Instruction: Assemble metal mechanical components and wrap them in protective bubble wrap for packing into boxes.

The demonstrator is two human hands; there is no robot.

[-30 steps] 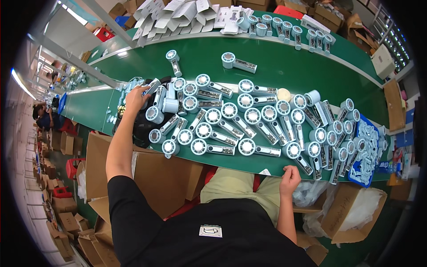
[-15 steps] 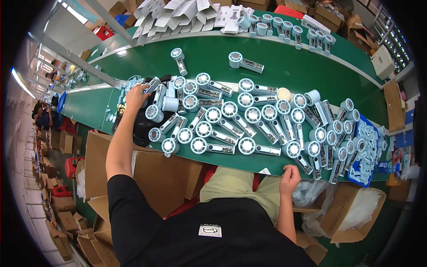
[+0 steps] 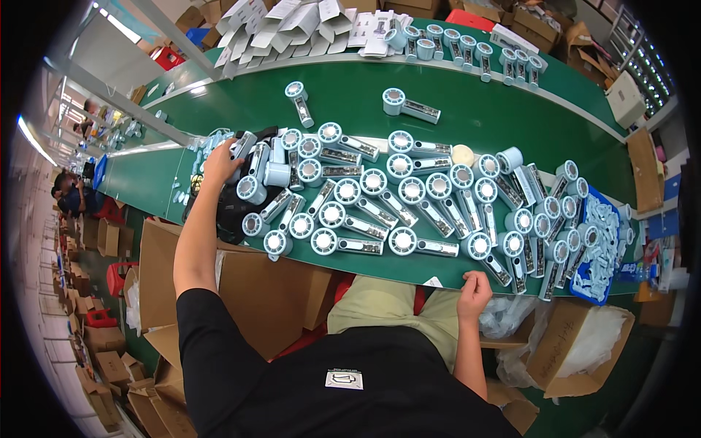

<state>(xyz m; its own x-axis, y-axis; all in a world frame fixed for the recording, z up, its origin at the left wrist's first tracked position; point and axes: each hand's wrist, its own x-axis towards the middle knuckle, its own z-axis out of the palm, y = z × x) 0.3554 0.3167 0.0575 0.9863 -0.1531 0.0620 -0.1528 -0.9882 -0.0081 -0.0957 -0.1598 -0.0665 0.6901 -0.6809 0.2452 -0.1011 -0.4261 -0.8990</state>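
Note:
My left hand is at the left end of the table, closed around the grey-blue handle of a handheld fan. That handle lies over a black bag-like bundle, among other fans; the fan's far end is hard to make out. My right hand rests at the table's front edge, fingers curled in with nothing visible in them. Between my hands lie many light-blue handheld fans, several with circuit boards showing in their open handles. The nearest to my right hand is a fan pointing toward me.
Two fans lie apart on the green belt behind the pile. A blue basket of light-blue plastic parts stands at the right. White cartons and upright fans line the far shelf. Cardboard boxes sit below the table edge.
My left hand has drawn slightly nearer with the fan handle. The two fans on the belt have shifted a little to the right. My right hand stays where it was.

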